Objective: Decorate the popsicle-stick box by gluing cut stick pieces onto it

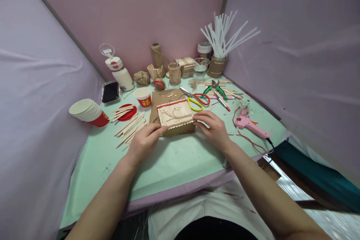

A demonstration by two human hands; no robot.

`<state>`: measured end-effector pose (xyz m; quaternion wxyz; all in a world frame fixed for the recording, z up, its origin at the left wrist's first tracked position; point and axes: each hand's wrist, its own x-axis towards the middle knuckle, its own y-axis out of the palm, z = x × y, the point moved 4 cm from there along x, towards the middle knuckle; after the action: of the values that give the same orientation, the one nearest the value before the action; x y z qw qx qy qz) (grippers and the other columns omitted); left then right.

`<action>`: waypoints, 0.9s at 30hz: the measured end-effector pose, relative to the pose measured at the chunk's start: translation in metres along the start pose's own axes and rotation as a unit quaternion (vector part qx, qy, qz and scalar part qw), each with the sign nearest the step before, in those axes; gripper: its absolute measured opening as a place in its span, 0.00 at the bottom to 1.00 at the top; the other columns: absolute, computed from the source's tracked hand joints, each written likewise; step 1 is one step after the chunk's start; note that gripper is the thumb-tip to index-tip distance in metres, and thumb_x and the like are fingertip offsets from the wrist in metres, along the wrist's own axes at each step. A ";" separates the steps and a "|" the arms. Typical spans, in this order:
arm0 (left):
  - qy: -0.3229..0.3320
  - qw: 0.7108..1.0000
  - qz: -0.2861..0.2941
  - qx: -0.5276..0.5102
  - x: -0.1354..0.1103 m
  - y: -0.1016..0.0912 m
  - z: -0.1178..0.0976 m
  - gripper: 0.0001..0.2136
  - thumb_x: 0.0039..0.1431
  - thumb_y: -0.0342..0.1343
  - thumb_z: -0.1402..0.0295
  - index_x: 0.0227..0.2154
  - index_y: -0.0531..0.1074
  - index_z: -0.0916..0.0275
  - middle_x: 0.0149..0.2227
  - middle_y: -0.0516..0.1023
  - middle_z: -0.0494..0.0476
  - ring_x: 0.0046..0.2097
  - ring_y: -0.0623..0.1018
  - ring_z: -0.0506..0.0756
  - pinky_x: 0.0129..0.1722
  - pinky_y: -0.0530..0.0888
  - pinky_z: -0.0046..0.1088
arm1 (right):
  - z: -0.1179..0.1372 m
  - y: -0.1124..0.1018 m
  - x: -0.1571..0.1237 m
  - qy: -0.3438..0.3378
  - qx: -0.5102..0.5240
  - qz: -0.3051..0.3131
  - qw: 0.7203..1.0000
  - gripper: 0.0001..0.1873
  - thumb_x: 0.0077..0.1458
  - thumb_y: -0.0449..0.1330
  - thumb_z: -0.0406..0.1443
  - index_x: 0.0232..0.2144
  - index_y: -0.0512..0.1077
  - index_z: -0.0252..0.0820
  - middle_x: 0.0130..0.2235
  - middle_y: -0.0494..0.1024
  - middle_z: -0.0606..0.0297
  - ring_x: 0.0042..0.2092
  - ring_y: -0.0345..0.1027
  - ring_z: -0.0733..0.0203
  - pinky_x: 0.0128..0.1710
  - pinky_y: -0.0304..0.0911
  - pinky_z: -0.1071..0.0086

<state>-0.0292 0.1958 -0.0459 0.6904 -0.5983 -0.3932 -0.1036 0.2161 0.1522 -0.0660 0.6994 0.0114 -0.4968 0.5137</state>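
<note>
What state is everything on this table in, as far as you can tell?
Decorated box, held between left hand and right hand, over brown cardboard
Scissors, lying unheld
Green-handled cutters, handles spread
Pink glue gun, lying down, cord attached
Stacked paper cups, nested
Single paper cup, upright
White bottle, lid on
Brown jar, full of white sticks
Twine ball, wound

Both forearms [112, 187] reach forward, left grip [143, 140] and right grip [213, 129] angled inward, fingers [206, 119] bent.
</note>
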 end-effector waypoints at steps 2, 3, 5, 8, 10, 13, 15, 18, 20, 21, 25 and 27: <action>0.004 1.000 0.004 0.006 0.000 -0.001 0.000 0.15 0.65 0.46 0.77 0.47 0.75 0.60 0.38 0.79 0.59 0.38 0.78 0.52 0.35 0.74 0.26 | 0.000 -0.001 0.001 -0.014 -0.010 0.003 1.000 0.11 0.62 0.57 0.34 0.44 0.76 0.49 0.44 0.79 0.58 0.46 0.73 0.54 0.46 0.71 0.57; 0.006 1.000 0.007 0.008 0.000 -0.002 0.001 0.15 0.65 0.46 0.77 0.47 0.75 0.60 0.38 0.80 0.59 0.38 0.78 0.52 0.36 0.74 0.26 | -0.001 -0.002 0.002 -0.020 -0.012 0.005 1.000 0.11 0.62 0.58 0.33 0.45 0.76 0.49 0.45 0.79 0.57 0.46 0.73 0.54 0.46 0.71 0.57; 0.013 1.000 0.010 0.010 0.000 -0.003 0.001 0.15 0.65 0.46 0.77 0.47 0.75 0.60 0.37 0.80 0.59 0.37 0.78 0.52 0.36 0.74 0.27 | 0.000 -0.002 0.003 -0.039 -0.020 0.013 0.999 0.12 0.61 0.58 0.33 0.45 0.76 0.50 0.45 0.79 0.57 0.46 0.72 0.54 0.45 0.70 0.57; 0.037 0.999 0.009 0.009 0.000 -0.005 0.000 0.15 0.64 0.48 0.78 0.49 0.73 0.61 0.38 0.80 0.60 0.38 0.78 0.53 0.36 0.75 0.28 | 0.004 -0.002 0.006 -0.087 -0.047 0.025 0.995 0.13 0.60 0.58 0.30 0.44 0.76 0.51 0.40 0.79 0.59 0.42 0.71 0.55 0.41 0.69 0.59; 0.051 0.999 0.006 0.005 -0.001 -0.006 0.000 0.15 0.63 0.51 0.80 0.51 0.71 0.63 0.39 0.80 0.62 0.40 0.78 0.54 0.38 0.76 0.30 | 0.005 -0.002 0.007 -0.114 -0.064 0.024 0.991 0.14 0.60 0.58 0.29 0.44 0.76 0.51 0.38 0.78 0.60 0.41 0.70 0.56 0.39 0.69 0.60; 0.057 0.998 0.005 0.000 -0.004 -0.007 0.000 0.16 0.62 0.52 0.80 0.52 0.69 0.64 0.40 0.80 0.63 0.42 0.79 0.56 0.40 0.77 0.33 | 0.004 -0.002 0.007 -0.121 -0.068 0.025 0.990 0.17 0.59 0.58 0.27 0.46 0.75 0.52 0.38 0.78 0.60 0.41 0.69 0.56 0.38 0.68 0.60; 0.052 0.999 0.007 -0.004 -0.006 -0.007 0.001 0.16 0.62 0.52 0.79 0.53 0.69 0.64 0.41 0.80 0.63 0.43 0.79 0.56 0.40 0.77 0.34 | 0.002 -0.002 0.007 -0.118 -0.066 0.032 0.990 0.19 0.59 0.57 0.27 0.48 0.74 0.53 0.38 0.77 0.60 0.40 0.69 0.56 0.38 0.68 0.60; 0.040 0.999 0.005 -0.013 -0.007 -0.007 0.002 0.16 0.63 0.51 0.79 0.52 0.69 0.63 0.41 0.81 0.62 0.43 0.79 0.56 0.40 0.77 0.34 | 0.001 -0.002 0.007 -0.119 -0.066 0.043 0.990 0.20 0.59 0.57 0.26 0.49 0.73 0.53 0.38 0.77 0.60 0.40 0.69 0.55 0.37 0.68 0.59; 0.032 0.999 0.002 -0.018 -0.007 -0.006 0.003 0.16 0.63 0.51 0.79 0.52 0.70 0.62 0.41 0.81 0.62 0.43 0.79 0.56 0.40 0.78 0.34 | 0.002 -0.003 0.008 -0.125 -0.066 0.047 0.989 0.21 0.59 0.58 0.26 0.50 0.72 0.53 0.38 0.77 0.60 0.40 0.69 0.55 0.37 0.68 0.59; 0.028 0.999 0.002 -0.020 -0.007 -0.006 0.004 0.16 0.63 0.51 0.79 0.52 0.70 0.62 0.41 0.81 0.62 0.43 0.79 0.56 0.40 0.78 0.34 | 0.003 -0.004 0.008 -0.127 -0.065 0.049 0.989 0.21 0.59 0.58 0.26 0.50 0.72 0.53 0.38 0.77 0.60 0.40 0.69 0.55 0.37 0.68 0.60; 0.022 0.999 0.002 -0.032 -0.007 -0.005 0.004 0.15 0.62 0.51 0.80 0.51 0.71 0.65 0.40 0.81 0.63 0.42 0.80 0.56 0.40 0.78 0.33 | 0.006 -0.005 0.012 -0.112 -0.059 0.049 0.991 0.20 0.59 0.57 0.27 0.50 0.73 0.54 0.37 0.78 0.61 0.39 0.71 0.55 0.36 0.69 0.60; 0.019 0.999 0.001 -0.034 -0.008 -0.004 0.005 0.15 0.62 0.52 0.80 0.50 0.71 0.65 0.40 0.81 0.63 0.42 0.79 0.56 0.40 0.78 0.33 | 0.006 -0.005 0.012 -0.100 -0.055 0.049 0.992 0.19 0.60 0.58 0.28 0.50 0.73 0.53 0.38 0.78 0.61 0.39 0.71 0.55 0.36 0.70 0.60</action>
<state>-0.0392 0.1962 -0.0481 0.6772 -0.6196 -0.3760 -0.1273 0.2158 0.1555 -0.0519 0.6196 0.0000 -0.5915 0.5159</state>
